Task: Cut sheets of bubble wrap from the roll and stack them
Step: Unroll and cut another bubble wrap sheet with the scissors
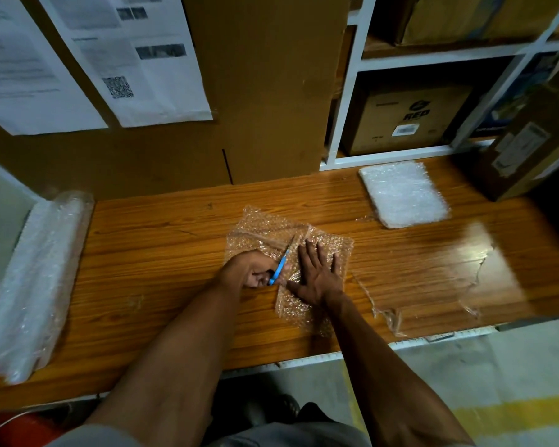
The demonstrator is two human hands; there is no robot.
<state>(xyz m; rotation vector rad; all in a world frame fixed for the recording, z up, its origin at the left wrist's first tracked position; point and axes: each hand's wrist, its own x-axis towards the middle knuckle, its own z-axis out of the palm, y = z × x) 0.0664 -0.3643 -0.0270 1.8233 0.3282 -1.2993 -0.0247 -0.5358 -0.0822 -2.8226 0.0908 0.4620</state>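
Observation:
A clear bubble wrap sheet lies on the middle of the wooden table. My left hand grips blue-handled scissors, whose blades point up and away across the sheet. My right hand presses flat on the sheet just right of the blades, fingers spread. The bubble wrap roll lies along the table's left end. A white stack of cut sheets sits at the back right.
A tall cardboard panel with taped papers stands behind the table. White shelving with boxes is at the back right, and a brown box sits at the far right. Thin plastic scraps lie near the front edge.

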